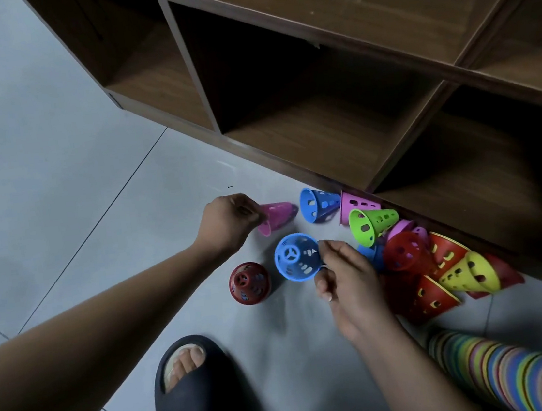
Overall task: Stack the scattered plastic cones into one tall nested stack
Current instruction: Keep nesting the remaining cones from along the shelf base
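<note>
You are in the gathering step, with a cone in each hand. Your left hand [230, 220] reaches out across the floor [86, 159] and pinches the wide rim of the pink cone [279, 214], which lies on its side near the shelf [322, 130]. Its fingers are curled over that rim, knuckles up, the forearm stretched long and low. Your right hand [347, 284] grips the blue cone [298, 258] by its rim between thumb and fingertips. The cone's closed narrow end faces up toward you, and whether it is lifted off the floor cannot be told.

The red cone [249, 283] stands upright just beside the blue one, on its left, and looks like the base of a new short stack. The pile [415, 256] of loose cones lies along the floor's edge at the foot of the shelf, to the right of your right hand. The long stack [522, 376] lies on its side at the lower right, beside your right forearm.

Next, I judge, you need to bring the blue cone over the red one, mouth down and centred, and let it drop on. The pink cone has to be turned mouth down before it can follow. A tilted cone may jam on the rim or knock the red one over. Much of the pile is not yet stacked, so the task looks far from done.
</note>
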The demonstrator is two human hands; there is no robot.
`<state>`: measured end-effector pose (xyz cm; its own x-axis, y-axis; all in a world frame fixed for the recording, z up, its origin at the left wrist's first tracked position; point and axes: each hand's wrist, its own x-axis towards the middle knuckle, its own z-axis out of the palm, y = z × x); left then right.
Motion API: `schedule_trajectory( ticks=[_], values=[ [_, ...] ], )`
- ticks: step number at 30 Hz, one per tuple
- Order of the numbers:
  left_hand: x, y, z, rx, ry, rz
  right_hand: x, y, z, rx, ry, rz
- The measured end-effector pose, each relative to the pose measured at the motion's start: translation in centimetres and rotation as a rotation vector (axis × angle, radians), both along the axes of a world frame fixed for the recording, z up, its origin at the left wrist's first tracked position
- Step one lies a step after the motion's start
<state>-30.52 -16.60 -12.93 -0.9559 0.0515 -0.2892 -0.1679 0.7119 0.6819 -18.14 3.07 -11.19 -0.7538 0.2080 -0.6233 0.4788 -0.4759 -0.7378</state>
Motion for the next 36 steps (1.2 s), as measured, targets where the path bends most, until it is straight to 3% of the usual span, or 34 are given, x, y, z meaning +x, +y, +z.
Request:
schedule_trajectory(
  ticks=[4,13,16,22,26,30,36],
  values=[
    [1.0,-0.5,-0.5,0.040,-0.018,0.113,0.8,-2.2,1.4,-0.108,0.007,0.083],
    [0.4,-0.3,-0.5,-0.055,-0.061,-0.208,1.7,-5.5,0.1,0.154,0.038,0.327],
    [0.4,-0.6,-0.1,0.038,-0.073,-0.096,2.2,-6.0,-0.9,0.190,0.000,0.360],
    [1.3,-1.8,2.5,0.492,-0.186,0.244,2.9,-5.0,-2.7,0.268,-0.064,0.304],
    [3.1,-3.3,4.1,0.752,-0.293,0.354,2.3,-2.3,-2.5,0.334,-0.004,0.123],
    [5.3,-4.4,4.5,0.881,-0.382,0.369,0.6,0.3,-1.1,0.346,0.110,-0.055],
    [7.6,-5.4,4.3,0.857,-0.405,0.331,-1.5,1.9,0.3,0.282,0.100,-0.156]
  ],
)
